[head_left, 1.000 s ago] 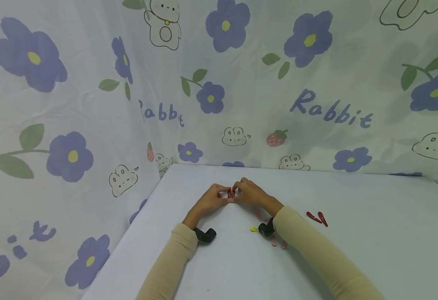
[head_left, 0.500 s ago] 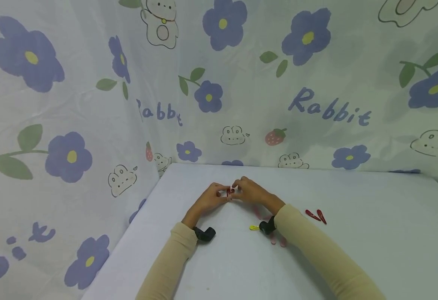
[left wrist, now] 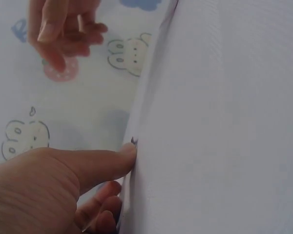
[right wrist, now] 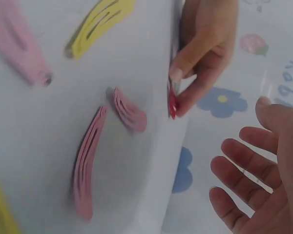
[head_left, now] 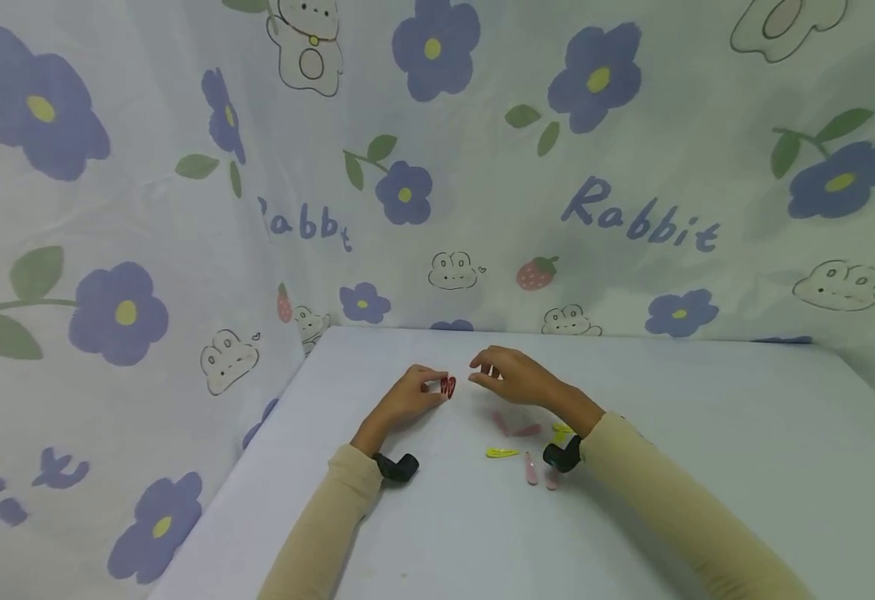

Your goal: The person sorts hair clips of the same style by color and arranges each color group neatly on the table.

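Two red snap hair clips, side by side, are pinched between the thumb and fingers of my left hand above the far part of the white table. In the right wrist view a red clip sticks out from that hand's fingertips. To the right, apart from the clips, my right hand holds nothing; its fingers are loosely bent and spread in the right wrist view. On the table below it lie several pink hair clips and yellow ones, including a yellow clip.
A second yellow clip lies partly covered by the right wrist's black camera. Another black camera sits on the left wrist. Behind the white table hangs a patterned cloth.
My right hand has let go of the red hair clips and drawn away to the right. The left still pinches them. The right sleeve now covers where two loose red clips lay.
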### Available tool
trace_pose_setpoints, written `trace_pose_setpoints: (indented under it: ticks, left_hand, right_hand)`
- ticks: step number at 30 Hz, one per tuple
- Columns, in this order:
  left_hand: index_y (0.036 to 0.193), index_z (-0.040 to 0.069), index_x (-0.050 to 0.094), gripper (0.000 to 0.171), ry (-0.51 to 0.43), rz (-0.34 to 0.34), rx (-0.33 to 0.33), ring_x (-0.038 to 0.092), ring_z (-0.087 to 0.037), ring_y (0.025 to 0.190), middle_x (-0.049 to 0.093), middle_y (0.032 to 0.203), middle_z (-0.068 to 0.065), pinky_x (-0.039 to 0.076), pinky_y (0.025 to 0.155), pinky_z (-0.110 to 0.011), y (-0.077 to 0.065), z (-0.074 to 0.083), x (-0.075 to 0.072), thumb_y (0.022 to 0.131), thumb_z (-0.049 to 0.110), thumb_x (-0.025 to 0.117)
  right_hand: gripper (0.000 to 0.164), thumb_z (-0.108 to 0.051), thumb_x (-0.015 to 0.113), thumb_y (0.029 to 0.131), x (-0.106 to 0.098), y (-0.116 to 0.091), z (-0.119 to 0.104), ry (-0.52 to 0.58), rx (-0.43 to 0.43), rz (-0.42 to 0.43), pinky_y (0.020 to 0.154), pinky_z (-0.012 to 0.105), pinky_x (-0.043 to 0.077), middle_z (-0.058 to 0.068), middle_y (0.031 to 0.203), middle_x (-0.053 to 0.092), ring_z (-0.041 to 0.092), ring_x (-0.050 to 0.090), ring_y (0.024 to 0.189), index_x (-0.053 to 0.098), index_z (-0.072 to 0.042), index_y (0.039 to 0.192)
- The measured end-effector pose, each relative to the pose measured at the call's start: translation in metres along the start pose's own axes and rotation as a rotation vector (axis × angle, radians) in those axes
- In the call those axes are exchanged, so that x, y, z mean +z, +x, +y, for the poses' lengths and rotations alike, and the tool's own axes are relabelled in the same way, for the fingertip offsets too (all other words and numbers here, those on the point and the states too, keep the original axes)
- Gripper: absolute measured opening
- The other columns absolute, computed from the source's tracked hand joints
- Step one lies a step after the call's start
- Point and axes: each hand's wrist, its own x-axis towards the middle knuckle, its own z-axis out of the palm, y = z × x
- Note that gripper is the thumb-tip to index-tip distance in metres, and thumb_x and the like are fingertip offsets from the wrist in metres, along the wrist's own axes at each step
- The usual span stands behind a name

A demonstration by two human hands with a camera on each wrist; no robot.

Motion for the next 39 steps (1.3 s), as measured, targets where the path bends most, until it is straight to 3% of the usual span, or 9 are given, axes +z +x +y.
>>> trace_pose_setpoints:
  ticks: [9, 14, 19, 27, 35, 39]
  left_hand:
    - [0.135, 0.017, 0.064, 0.043, -0.019, 0.016, 0.008, 0.053, -0.023, 0.106, 0.052, 0.134, -0.013, 0.046, 0.087, -0.04, -0.003, 0.002, 0.001, 0.093, 0.023, 0.072]
    - [0.135, 0.018, 0.064, 0.043, -0.016, 0.003, -0.002, 0.053, -0.022, 0.106, 0.052, 0.134, -0.012, 0.045, 0.085, -0.038, -0.002, 0.002, 0.003, 0.093, 0.023, 0.072]
    - [0.136, 0.021, 0.064, 0.043, -0.025, 0.007, -0.02, 0.053, -0.023, 0.109, 0.052, 0.136, -0.011, 0.046, 0.09, -0.041, -0.001, 0.002, 0.003, 0.093, 0.024, 0.071]
    - [0.136, 0.019, 0.064, 0.044, -0.021, 0.007, -0.019, 0.053, -0.024, 0.109, 0.051, 0.136, -0.011, 0.046, 0.091, -0.043, -0.002, 0.002, 0.0, 0.093, 0.022, 0.072]
    - [0.136, 0.02, 0.064, 0.044, -0.015, 0.002, -0.019, 0.054, -0.023, 0.108, 0.052, 0.135, -0.011, 0.046, 0.091, -0.042, -0.001, 0.0, 0.002, 0.093, 0.023, 0.072]
    - [0.136, 0.019, 0.063, 0.044, -0.02, 0.011, -0.013, 0.055, -0.025, 0.11, 0.052, 0.136, -0.011, 0.047, 0.093, -0.045, -0.002, 0.004, 0.0, 0.093, 0.023, 0.072]
  right_hand:
    - [0.022, -0.023, 0.064, 0.098, -0.028, -0.054, 0.019, -0.003, 0.0, 0.129, 0.078, 0.035, 0.056, -0.004, 0.095, 0.068, 0.009, 0.06, 0.085, 0.07, -0.011, 0.116]
    - [0.02, -0.019, 0.068, 0.096, -0.039, -0.092, 0.034, -0.021, 0.022, 0.186, 0.074, 0.028, 0.055, -0.005, 0.09, 0.069, 0.006, 0.06, 0.081, 0.071, -0.012, 0.114]
    - [0.018, -0.017, 0.068, 0.096, -0.05, -0.124, 0.049, 0.0, 0.089, 0.218, 0.07, 0.024, 0.053, 0.001, 0.089, 0.07, 0.005, 0.059, 0.077, 0.071, -0.012, 0.113]
    - [0.022, -0.017, 0.067, 0.096, -0.058, -0.152, 0.068, 0.01, 0.198, 0.201, 0.066, 0.023, 0.05, 0.003, 0.093, 0.07, 0.008, 0.058, 0.079, 0.07, -0.008, 0.116]
    - [0.02, -0.014, 0.067, 0.096, -0.059, -0.181, 0.093, -0.004, 0.22, 0.21, 0.07, 0.024, 0.051, -0.004, 0.097, 0.07, 0.006, 0.059, 0.085, 0.071, -0.006, 0.114]
    - [0.022, -0.012, 0.068, 0.095, -0.059, -0.189, 0.107, 0.0, 0.232, 0.202, 0.073, 0.024, 0.051, -0.001, 0.1, 0.071, 0.009, 0.061, 0.088, 0.071, -0.005, 0.115]
